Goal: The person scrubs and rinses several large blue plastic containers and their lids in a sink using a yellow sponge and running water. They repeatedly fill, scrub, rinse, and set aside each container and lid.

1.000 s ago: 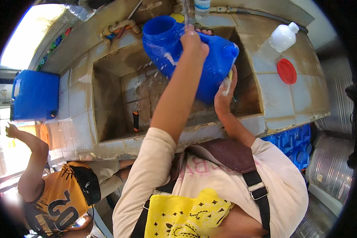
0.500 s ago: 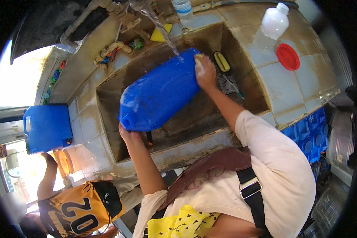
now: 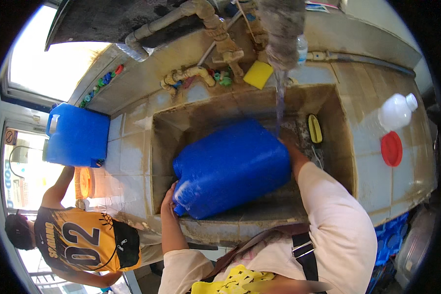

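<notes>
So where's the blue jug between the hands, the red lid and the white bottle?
Blue jug (image 3: 235, 166): head view, middle of its broad side.
Red lid (image 3: 391, 148): head view, middle of its disc.
White bottle (image 3: 395, 113): head view, its white body.

On the tiled counter (image 3: 372, 188), a blue jug (image 3: 78, 137) stands left of the left hand's (image 3: 167, 202) fingers; a white bottle (image 3: 396, 111) and red lid (image 3: 391, 148) sit right of the right hand's (image 3: 294, 151), a yellow sponge (image 3: 258, 74) beyond both.

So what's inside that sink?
The sink holds a blue jug, with an oval yellow object and a thin pale thing to its right; water runs in. The jug hides whatever's beneath.
</notes>
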The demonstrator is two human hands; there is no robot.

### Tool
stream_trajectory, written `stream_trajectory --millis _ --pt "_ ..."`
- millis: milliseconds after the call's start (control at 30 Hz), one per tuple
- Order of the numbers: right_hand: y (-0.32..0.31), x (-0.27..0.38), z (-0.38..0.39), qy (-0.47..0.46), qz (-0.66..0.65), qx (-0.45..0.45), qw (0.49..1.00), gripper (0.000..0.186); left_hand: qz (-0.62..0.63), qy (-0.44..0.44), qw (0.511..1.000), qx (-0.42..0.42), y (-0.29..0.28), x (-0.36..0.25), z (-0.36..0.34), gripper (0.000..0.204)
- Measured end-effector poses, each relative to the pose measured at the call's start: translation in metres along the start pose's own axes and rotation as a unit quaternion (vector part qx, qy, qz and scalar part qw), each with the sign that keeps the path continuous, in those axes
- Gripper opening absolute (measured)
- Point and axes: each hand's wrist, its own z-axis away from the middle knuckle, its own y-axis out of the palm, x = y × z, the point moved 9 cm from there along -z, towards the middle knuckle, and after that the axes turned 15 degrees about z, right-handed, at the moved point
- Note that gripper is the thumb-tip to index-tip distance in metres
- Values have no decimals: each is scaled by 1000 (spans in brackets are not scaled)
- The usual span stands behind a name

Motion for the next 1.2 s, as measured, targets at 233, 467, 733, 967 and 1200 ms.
stream_trajectory --millis 233,467,733,967,1200 --pt "-17 -56 78 206 167 -50 963 84 -135 124 982 36 99 -83 32 35" --pt "-103 -55 115 147 363 -277 878 60 -286 230 906 210 268 -96 90 35" --pt "-97 123 318 -148 690 -500 502 50 -529 494 606 330 439 -67 134 44" --pt "-46 162 347 -212 677 -619 337 43 -638 492 566 175 469 -64 118 41" --pt "37 236 187 -352 548 -543 530 24 -571 521 627 103 402 -92 125 56"
